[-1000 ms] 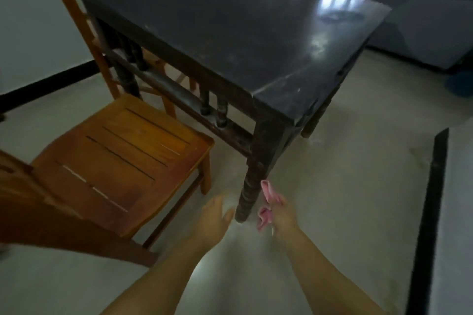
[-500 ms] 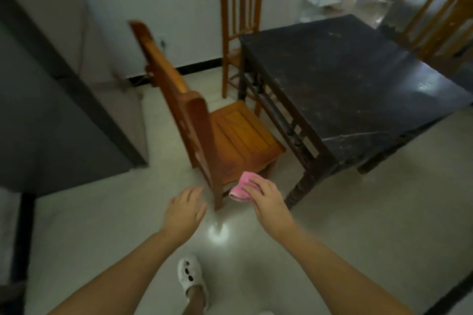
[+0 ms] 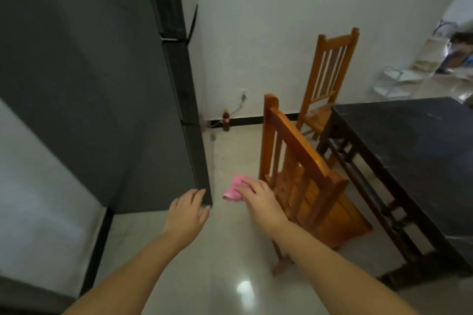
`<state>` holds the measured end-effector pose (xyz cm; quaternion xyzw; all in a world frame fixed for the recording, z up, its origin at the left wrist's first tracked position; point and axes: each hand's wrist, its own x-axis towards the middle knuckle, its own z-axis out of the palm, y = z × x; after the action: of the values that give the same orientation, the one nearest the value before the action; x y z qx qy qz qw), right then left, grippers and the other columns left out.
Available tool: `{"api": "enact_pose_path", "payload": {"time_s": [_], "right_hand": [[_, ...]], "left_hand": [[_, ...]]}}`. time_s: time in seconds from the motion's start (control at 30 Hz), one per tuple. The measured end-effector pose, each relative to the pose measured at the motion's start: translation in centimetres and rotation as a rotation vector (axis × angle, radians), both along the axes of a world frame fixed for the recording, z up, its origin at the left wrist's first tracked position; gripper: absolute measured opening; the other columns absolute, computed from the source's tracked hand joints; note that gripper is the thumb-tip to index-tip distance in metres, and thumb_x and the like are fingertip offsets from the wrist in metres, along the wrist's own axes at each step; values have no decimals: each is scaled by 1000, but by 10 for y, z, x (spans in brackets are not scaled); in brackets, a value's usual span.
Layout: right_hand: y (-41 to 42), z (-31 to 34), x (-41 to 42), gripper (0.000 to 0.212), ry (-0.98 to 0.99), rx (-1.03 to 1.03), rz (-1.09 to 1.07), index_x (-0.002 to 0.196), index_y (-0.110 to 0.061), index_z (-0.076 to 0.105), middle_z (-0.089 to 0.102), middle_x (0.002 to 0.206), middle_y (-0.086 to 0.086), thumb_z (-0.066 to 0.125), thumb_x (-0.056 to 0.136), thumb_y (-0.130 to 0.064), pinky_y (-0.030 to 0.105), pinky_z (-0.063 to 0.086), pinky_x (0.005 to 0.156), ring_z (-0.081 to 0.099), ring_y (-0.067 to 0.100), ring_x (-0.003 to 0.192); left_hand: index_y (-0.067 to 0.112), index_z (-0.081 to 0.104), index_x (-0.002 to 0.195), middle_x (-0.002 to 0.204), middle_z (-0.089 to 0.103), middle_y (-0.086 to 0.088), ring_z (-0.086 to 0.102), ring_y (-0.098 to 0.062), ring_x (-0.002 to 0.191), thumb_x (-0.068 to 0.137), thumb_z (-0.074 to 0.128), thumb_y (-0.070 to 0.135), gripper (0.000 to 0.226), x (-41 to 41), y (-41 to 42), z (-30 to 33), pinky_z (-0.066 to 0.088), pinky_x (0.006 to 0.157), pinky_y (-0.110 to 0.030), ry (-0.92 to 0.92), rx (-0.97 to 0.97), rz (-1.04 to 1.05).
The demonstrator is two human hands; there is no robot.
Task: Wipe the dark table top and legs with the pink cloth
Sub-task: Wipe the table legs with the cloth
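The dark table [image 3: 419, 151] stands at the right of the head view, its top scuffed, its near leg at the lower right. My right hand [image 3: 258, 199] holds the bunched pink cloth [image 3: 234, 188] in the air, left of the nearest wooden chair and well away from the table. My left hand [image 3: 188, 210] hangs beside it with fingers apart, holding nothing, just in front of the corner of a tall dark cabinet.
A wooden chair [image 3: 304, 181] stands between my hands and the table. A second chair [image 3: 327, 82] sits at the table's far end by the white wall. The tall dark grey cabinet [image 3: 102, 84] fills the left. A small bottle [image 3: 226, 120] stands by the wall.
The view has swung left, away from the table leg toward the cabinet. My right hand with the cloth has come away from the leg and now sits left of the chair.
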<state>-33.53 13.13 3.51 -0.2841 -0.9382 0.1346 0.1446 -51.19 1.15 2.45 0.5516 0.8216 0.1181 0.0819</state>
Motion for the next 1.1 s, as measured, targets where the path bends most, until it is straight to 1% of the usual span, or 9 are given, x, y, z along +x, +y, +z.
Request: {"api": "enact_pose_path", "payload": {"time_s": [0.1, 0.2, 0.37, 0.47, 0.6, 0.7, 0.77, 0.87, 1.1], "right_hand": [[33, 34, -35, 52, 64, 19, -84, 134, -25, 45, 37, 146, -1, 54, 88, -4, 44, 29, 112, 32, 22, 134], [78, 70, -56, 47, 98, 98, -102, 131, -21, 49, 39, 144, 3, 55, 87, -4, 47, 32, 110, 34, 24, 133], [175, 122, -78, 40, 185, 290, -165, 121, -9, 58, 51, 134, 14, 58, 83, 3, 50, 41, 100, 44, 36, 122], [238, 133, -87, 39, 254, 310, -206, 121, -9, 58, 52, 133, 14, 60, 84, 2, 48, 41, 102, 45, 35, 122], [320, 129, -94, 36, 272, 291, -246, 122, -11, 58, 51, 134, 11, 58, 88, -3, 45, 39, 105, 44, 32, 123], [371, 115, -90, 36, 202, 236, -288, 125, -13, 56, 47, 138, 8, 55, 90, -5, 41, 35, 108, 40, 28, 127], [400, 103, -85, 36, 148, 199, -329, 125, -15, 55, 46, 139, 7, 54, 90, -6, 45, 37, 106, 40, 29, 127], [435, 82, -75, 36, 87, 136, -402, 125, -19, 55, 44, 140, 5, 54, 91, -9, 49, 39, 101, 38, 27, 127], [491, 22, -42, 44, -79, -27, -664, 128, -25, 50, 38, 142, 0, 61, 86, -16, 50, 37, 101, 34, 25, 129]], "left_hand": [[12, 41, 134, 133, 47, -10, 45, -27, 121, 81, 14, 52, 72, -30, 37, 27, 34, 102, -39, 53, 47, -83], [14, 34, 138, 138, 41, -7, 38, -23, 126, 94, 35, 40, 51, -50, 89, 50, 29, 106, -39, 79, 110, -166], [15, 37, 135, 134, 44, -7, 41, -24, 123, 93, 41, 37, 47, -77, 206, 95, 31, 103, -40, 159, 252, -258], [14, 37, 135, 133, 45, -8, 42, -26, 121, 93, 41, 36, 47, -90, 282, 121, 31, 102, -40, 209, 303, -305], [14, 35, 136, 136, 44, -9, 42, -26, 122, 94, 40, 37, 48, -103, 377, 135, 30, 100, -38, 227, 311, -332], [14, 36, 135, 135, 44, -9, 42, -26, 123, 95, 39, 38, 47, -107, 438, 131, 30, 100, -37, 228, 286, -359], [13, 34, 137, 137, 43, -10, 40, -26, 125, 95, 38, 38, 49, -105, 474, 125, 29, 102, -38, 210, 259, -398], [13, 34, 137, 137, 43, -11, 40, -27, 124, 95, 37, 38, 49, -100, 526, 108, 31, 101, -39, 211, 212, -476], [16, 33, 136, 136, 42, -10, 40, -26, 124, 95, 37, 39, 48, -71, 653, 44, 30, 102, -41, 220, 11, -734]]}}
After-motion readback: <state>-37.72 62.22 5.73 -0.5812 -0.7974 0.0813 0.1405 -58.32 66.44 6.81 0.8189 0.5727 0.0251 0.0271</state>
